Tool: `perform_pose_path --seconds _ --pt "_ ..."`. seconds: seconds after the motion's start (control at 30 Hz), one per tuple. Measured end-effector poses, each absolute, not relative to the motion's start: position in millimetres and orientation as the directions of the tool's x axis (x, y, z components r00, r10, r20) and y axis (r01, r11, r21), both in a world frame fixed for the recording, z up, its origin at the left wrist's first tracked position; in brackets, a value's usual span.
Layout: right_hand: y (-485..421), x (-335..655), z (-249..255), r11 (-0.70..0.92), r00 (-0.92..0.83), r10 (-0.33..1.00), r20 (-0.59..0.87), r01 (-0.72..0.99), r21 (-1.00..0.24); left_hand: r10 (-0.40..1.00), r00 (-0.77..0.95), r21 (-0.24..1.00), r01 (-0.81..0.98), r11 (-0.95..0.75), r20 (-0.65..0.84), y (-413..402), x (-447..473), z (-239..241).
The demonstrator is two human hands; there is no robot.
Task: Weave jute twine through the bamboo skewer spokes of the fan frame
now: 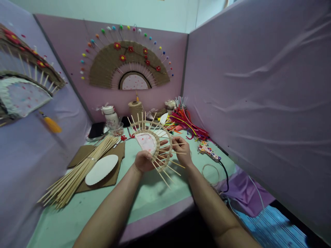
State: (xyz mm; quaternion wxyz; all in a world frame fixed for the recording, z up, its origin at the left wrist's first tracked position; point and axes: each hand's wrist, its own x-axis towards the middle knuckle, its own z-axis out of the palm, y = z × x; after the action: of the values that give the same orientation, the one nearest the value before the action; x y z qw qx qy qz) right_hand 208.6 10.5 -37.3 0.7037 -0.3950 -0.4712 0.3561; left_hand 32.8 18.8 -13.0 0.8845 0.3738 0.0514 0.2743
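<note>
A half-round fan frame of pale wooden sticks woven with beige cord [157, 144], its flat centre white with reddish spots, is held up above a table covered in mint-green cloth [152, 193]. The person's left hand [144, 161] grips the frame's lower edge, thumb pressed on the front, fingers spread behind the sticks. The thumb and forefinger of the right hand [183, 151] are pressed together at the outer woven ring; whether they pinch cord or stick is too small to tell. To the left, a bundle of thin pale sticks [85, 168] and a white oval disc with a scalloped edge [101, 170] lie over brown cardboard [113, 179]. To the right are a multicoloured patterned glue gun [209, 151] and, farther back, red and magenta fuzzy stems [190, 124]. Behind, a large brown fan with red flowers [103, 70] hangs on a pink partition [62, 38]
</note>
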Motion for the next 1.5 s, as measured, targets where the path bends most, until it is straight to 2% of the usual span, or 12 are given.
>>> perform_pose_path --seconds 0.23,0.37,0.5,0.6,0.77,0.93,1.17,1.37,1.5 --pt "8.3 211.0 -35.9 0.443 0.293 0.868 0.401 -0.093 -0.891 0.580 0.808 0.675 -0.485 0.556 0.102 20.4 33.3 -17.2" --pt "5.7 215.6 -31.4 0.455 0.304 0.855 0.420 -0.053 -0.889 0.542 0.828 0.685 -0.477 0.551 0.141 21.9 32.5 -18.2" --pt "-2.4 225.5 -23.3 0.535 0.258 0.802 0.538 0.089 -0.840 0.477 0.863 0.705 -0.440 0.556 0.163 23.5 28.1 -18.2" --pt "-10.9 236.0 -16.1 0.590 0.164 0.755 0.635 0.251 -0.767 0.403 0.901 0.732 -0.382 0.564 0.159 24.6 23.9 -18.0" --pt "-24.2 253.2 -6.4 0.676 -0.017 0.645 0.764 0.478 -0.561 0.289 0.952 0.791 -0.250 0.558 0.097 25.8 18.1 -17.0" --pt "-33.5 262.3 -3.3 0.613 0.003 0.504 0.864 0.703 -0.360 0.267 0.961 0.806 -0.210 0.553 0.068 27.4 16.6 -19.1" --pt "-37.3 275.7 8.3 0.570 -0.142 0.545 0.826 0.786 -0.241 0.196 0.975 0.787 -0.205 0.582 0.109 29.0 15.5 -20.5" --pt "-45.3 283.4 30.7 0.604 -0.326 0.623 0.711 0.778 -0.172 0.157 0.980 0.779 -0.190 0.597 0.119 31.8 14.3 -22.9" --pt "-48.1 282.3 38.7 0.543 -0.302 0.667 0.681 0.823 -0.166 0.151 0.984 0.791 -0.168 0.589 0.096 33.9 14.0 -27.1"
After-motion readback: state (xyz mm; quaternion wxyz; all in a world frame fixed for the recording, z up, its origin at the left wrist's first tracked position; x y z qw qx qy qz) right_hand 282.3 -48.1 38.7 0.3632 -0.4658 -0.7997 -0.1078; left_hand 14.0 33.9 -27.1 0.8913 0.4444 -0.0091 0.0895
